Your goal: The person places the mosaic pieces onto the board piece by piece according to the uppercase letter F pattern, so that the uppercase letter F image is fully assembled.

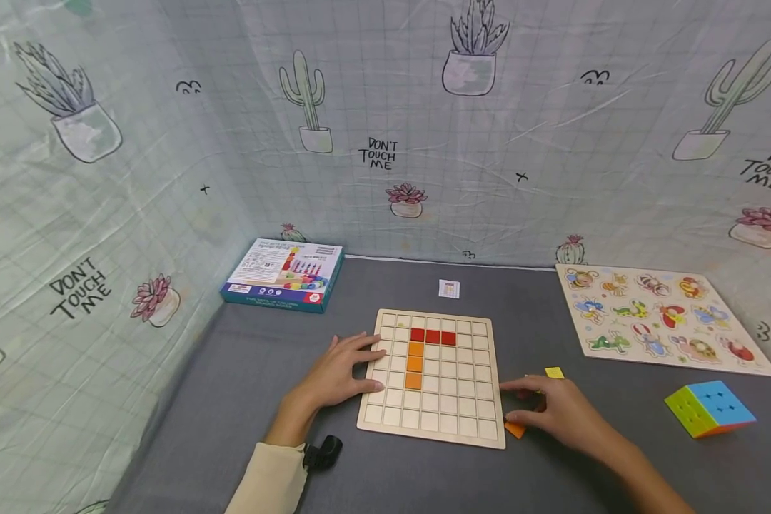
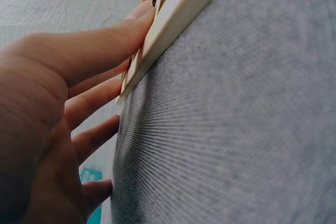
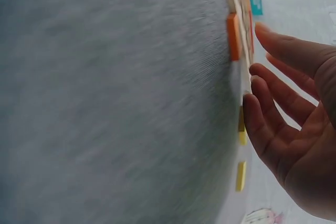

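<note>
A square wooden grid board (image 1: 447, 422) lies on the dark grey tablecloth. Three red tiles (image 1: 433, 336) sit in a row near its top, and three orange tiles (image 1: 414, 364) run down below the leftmost red one. My left hand (image 1: 334, 371) rests on the board's left edge, fingers spread and thumb on the rim. Beside the right edge, my right hand (image 1: 562, 414) hovers low with loosely bent fingers and nothing between them. A loose orange tile (image 3: 233, 35) lies against the board below its thumb. Yellow tiles (image 3: 241, 177) lie near its other fingers, partly hidden by the hand in the head view.
At the back left lies a flat toy box (image 1: 285, 275). A small printed card (image 1: 449, 289) is behind the board. An insect picture puzzle (image 1: 664, 321) occupies the back right, with a coloured puzzle cube (image 1: 709, 410) in front of it. Patterned cloth walls (image 1: 250, 164) enclose the table.
</note>
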`<state>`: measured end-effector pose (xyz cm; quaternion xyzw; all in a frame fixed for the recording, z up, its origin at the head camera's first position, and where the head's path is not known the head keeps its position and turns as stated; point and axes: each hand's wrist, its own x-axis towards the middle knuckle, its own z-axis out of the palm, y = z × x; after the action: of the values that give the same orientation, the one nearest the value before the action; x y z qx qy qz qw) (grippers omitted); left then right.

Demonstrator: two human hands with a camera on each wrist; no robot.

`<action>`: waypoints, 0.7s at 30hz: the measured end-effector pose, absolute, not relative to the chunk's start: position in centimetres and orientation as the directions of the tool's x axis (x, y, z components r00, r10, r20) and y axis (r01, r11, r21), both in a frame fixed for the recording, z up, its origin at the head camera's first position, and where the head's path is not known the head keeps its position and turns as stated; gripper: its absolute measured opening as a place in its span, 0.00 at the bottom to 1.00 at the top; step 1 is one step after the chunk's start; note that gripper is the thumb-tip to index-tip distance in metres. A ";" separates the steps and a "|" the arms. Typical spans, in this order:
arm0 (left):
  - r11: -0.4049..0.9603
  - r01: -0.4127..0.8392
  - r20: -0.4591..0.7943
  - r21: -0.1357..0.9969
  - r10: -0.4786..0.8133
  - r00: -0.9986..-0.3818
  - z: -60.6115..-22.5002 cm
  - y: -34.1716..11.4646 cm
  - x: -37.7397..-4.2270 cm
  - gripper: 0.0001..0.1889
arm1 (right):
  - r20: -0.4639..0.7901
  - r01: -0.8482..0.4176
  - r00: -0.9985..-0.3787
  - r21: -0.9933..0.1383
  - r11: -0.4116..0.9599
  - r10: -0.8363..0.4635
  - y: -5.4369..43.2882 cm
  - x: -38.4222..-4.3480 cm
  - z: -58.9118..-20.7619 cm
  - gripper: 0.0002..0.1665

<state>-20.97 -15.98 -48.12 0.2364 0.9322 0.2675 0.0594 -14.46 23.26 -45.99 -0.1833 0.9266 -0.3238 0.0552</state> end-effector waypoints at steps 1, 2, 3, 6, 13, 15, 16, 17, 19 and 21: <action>0.744 0.408 0.016 0.528 0.472 -0.881 -48.1 -16.0 -21.0 0.33 | 0.012 -0.306 -0.925 -0.618 0.725 -0.380 23.5 -14.3 -46.1 0.27; 0.744 0.409 0.018 0.528 0.472 -0.882 -48.1 -16.0 -21.0 0.33 | 0.004 -0.304 -0.924 -0.616 0.727 -0.383 23.6 -14.2 -46.3 0.27; 0.744 0.408 0.017 0.530 0.471 -0.882 -48.1 -16.0 -21.0 0.33 | -0.004 -0.303 -0.922 -0.617 0.726 -0.388 23.8 -14.1 -46.4 0.28; 0.745 0.406 0.017 0.530 0.469 -0.883 -48.1 -16.0 -21.1 0.33 | -0.017 -0.304 -0.918 -0.613 0.729 -0.397 24.1 -13.8 -46.7 0.30; 0.746 0.406 0.019 0.527 0.468 -0.884 -48.1 -16.0 -21.0 0.33 | -0.048 -0.314 -0.899 -0.623 0.717 -0.436 24.3 -13.7 -46.9 0.34; 0.745 0.408 0.021 0.528 0.469 -0.883 -48.1 -16.0 -21.0 0.33 | -0.049 -0.321 -0.892 -0.630 0.707 -0.449 24.4 -13.7 -46.9 0.34; 0.746 0.409 0.022 0.526 0.469 -0.883 -48.1 -16.0 -21.0 0.33 | -0.050 -0.325 -0.888 -0.635 0.701 -0.456 24.4 -13.7 -46.9 0.33; 0.745 0.408 0.021 0.528 0.469 -0.883 -48.1 -16.0 -21.0 0.33 | -0.050 -0.328 -0.885 -0.640 0.694 -0.464 24.5 -13.7 -47.0 0.32; 0.745 0.410 0.021 0.527 0.470 -0.882 -48.1 -16.0 -21.0 0.33 | -0.042 -0.337 -0.879 -0.651 0.681 -0.475 24.6 -13.7 -47.1 0.29; 0.745 0.411 0.021 0.526 0.472 -0.881 -48.1 -16.0 -21.0 0.33 | -0.026 -0.350 -0.875 -0.656 0.669 -0.484 24.8 -13.7 -47.2 0.26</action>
<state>-20.97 -15.96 -48.10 0.2368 0.9322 0.2677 0.0566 -13.66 24.79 -47.21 -0.2296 0.9080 -0.3360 0.0995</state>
